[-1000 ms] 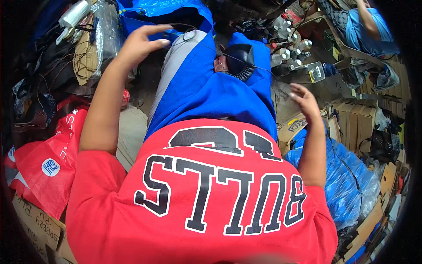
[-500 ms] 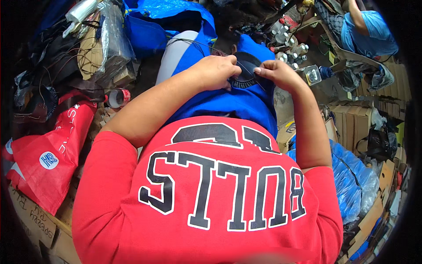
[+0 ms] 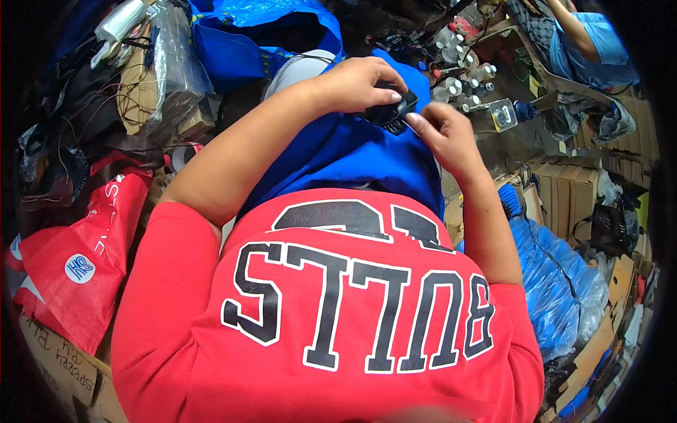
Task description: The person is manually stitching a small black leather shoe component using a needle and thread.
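On the blue trousers (image 3: 338, 156), the black piece (image 3: 393, 114) is gripped by the curled left hand (image 3: 361, 84), seemingly for steadiness; beside it, the right hand (image 3: 448, 135) is half-curled, its hold undeterminable.

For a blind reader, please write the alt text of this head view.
The left hand holds a dark piece with a notched edge over blue trousers, the right hand close beside it. A red shirt fills the foreground; around are plastic bottles, a red bag and an open blue bag.
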The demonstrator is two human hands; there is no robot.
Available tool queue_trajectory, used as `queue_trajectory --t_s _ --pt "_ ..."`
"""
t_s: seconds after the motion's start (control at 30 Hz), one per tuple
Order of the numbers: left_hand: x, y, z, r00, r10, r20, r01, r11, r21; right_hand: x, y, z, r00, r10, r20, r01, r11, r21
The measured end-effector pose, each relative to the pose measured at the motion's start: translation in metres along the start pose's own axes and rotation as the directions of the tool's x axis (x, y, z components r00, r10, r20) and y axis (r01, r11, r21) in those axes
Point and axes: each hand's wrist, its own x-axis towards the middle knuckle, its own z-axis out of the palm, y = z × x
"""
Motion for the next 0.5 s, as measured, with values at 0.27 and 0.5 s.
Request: queue_trajectory --t_s 0.27,0.5 --pt "0.021 0.011 0.016 0.976 -0.086 0.200 0.060 0.990 0.131 -0.020 0.001 -0.004 0.977 -0.075 0.197 0.078 0.997 -0.008" --pt "0.021 0.002 0.006 0.977 -0.106 0.183 0.116 0.992 -0.045 -0.051 -0.013 -0.040 0.995 0.019 0.099 -0.052 0.939 0.339"
